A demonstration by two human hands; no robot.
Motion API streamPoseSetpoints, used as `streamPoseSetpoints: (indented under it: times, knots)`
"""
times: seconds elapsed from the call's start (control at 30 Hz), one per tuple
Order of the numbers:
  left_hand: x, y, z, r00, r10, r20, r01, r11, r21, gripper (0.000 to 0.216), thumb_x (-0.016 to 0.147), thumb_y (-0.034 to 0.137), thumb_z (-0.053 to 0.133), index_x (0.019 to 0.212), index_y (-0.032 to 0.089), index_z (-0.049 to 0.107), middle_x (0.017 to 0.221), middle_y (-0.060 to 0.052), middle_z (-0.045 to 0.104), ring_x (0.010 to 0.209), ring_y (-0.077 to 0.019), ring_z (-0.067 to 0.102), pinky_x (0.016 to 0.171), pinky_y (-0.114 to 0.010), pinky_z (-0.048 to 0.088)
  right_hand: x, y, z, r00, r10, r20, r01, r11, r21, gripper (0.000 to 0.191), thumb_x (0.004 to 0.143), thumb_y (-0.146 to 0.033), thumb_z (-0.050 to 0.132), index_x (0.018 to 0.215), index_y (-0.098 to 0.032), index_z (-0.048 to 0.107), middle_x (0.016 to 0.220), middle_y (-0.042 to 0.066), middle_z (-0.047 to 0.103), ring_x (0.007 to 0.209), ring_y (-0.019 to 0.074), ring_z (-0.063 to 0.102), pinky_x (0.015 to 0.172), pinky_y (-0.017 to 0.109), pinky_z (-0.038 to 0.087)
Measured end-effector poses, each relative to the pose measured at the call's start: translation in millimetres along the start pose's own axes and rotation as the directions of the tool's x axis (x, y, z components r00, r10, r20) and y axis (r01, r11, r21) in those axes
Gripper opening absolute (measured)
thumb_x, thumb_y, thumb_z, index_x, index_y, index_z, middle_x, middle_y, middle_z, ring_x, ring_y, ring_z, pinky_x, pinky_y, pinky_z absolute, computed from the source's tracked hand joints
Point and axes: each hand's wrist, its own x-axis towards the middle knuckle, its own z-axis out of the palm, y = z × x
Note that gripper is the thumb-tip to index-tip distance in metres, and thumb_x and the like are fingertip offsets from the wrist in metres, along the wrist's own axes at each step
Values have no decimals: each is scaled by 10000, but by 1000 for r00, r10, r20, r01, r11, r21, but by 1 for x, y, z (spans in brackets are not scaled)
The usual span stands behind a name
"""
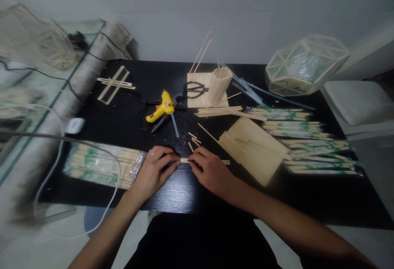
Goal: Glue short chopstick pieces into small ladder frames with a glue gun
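a few thin wooden sticks [184,160] ran between the 2 hands above the near middle of the dark surface [175,195], their ends emerging past the right hand [211,170]; whether they touched it was unclear. they looked light, stiff and dry, likely to snap if bent, so a gentle pinch near each end seemed the safest hold. the fingers of the left hand [156,166] and the right were nearly closed, pinching the sticks between thumb and fingertips. just beyond lay short stick pieces [193,139], then a yellow glue gun [161,106]; rightward was a tilted wooden board [255,154]. a wrapped stick pack [92,164] lay at left. farther back stood a stick-walled cylinder [220,84]; a faceted frame [306,65] rested at far right, before a grey wall [197,10].
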Motion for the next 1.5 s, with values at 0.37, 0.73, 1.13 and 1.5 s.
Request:
streamPoseSetpoints:
  times: [0.37, 0.73, 1.13, 1.5]
  knots:
    - [0, -2, 4, 999, -6, -46, 6, 1000, 8, 112, 1009, 272, 657, 1052, 243, 755, 1028, -43, 680, 997, -219, 624, 896, -376, 519, 2, -2, -1, 1000, 7, 21, -6, 998, -68, 127, 995, -93, 612, 960, -165, 710, 1002, 60, 667, 914, 174, 669, 886, 320, 559]
    - [-1, -2, 6, 999, 36, -36, -35, 999, 7, 166, 1045, 298, 607, 1102, 250, 756, 1045, -51, 672, 1014, -221, 621, 904, -379, 513, 4, -6, -4, 998, 23, 59, -12, 982, -188, 119, 1009, -131, 617, 948, -171, 711, 975, 47, 660, 875, 164, 650, 810, 284, 541]
    - [-1, -3, 8, 1000, 4, -28, -4, 1000, 3, 184, 1045, 316, 593, 1097, 246, 756, 1033, -59, 674, 1009, -230, 620, 913, -396, 523, 6, -9, -4, 998, -16, 67, 31, 973, -229, 142, 1013, -123, 603, 909, -166, 689, 982, 75, 668, 955, 204, 618, 857, 333, 538]
    - [-1, -1, 9, 998, 17, -57, -17, 1000, -2, 146, 1030, 275, 629, 1140, 251, 721, 1066, -54, 649, 1025, -223, 614, 919, -381, 527, 4, -9, -16, 992, 35, 118, 3, 951, -309, 40, 980, -137, 669, 1009, -147, 695, 1040, 108, 696, 1001, 269, 584, 920, 439, 498]
